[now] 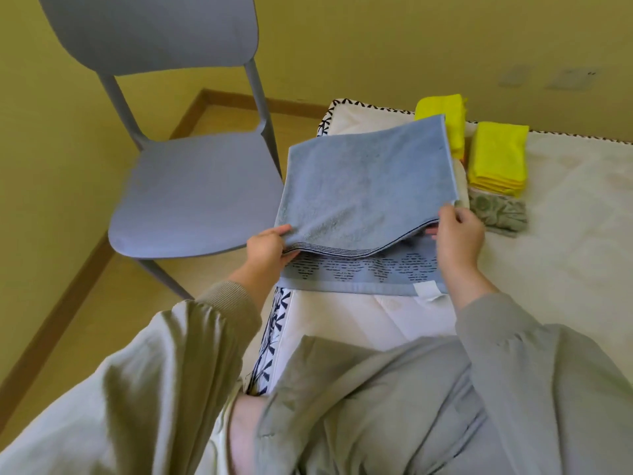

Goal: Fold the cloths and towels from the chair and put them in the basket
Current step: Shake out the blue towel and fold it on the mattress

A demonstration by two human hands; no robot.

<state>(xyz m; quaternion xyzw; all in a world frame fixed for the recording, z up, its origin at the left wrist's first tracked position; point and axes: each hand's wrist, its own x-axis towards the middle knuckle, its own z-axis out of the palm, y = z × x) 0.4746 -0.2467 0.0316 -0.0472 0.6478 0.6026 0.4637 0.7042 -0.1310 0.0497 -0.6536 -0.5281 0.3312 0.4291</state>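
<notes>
Yellow walls [376, 46], pale wooden floor [113, 299]

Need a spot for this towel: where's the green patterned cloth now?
Head view, right side: the green patterned cloth lies on the mattress, against the near edge of the yellow cloth stack, just right of the blue towel.

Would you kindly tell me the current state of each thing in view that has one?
blue towel: half folded, upper layer held up over the patterned end
left hand: pinches the towel's left edge
right hand: pinches the towel's right edge
chair: upright beside the mattress
yellow stack: folded, resting on the green patterned cloth
far yellow cloth: folded, partly behind the towel
green patterned cloth: folded, flat on the mattress
</notes>
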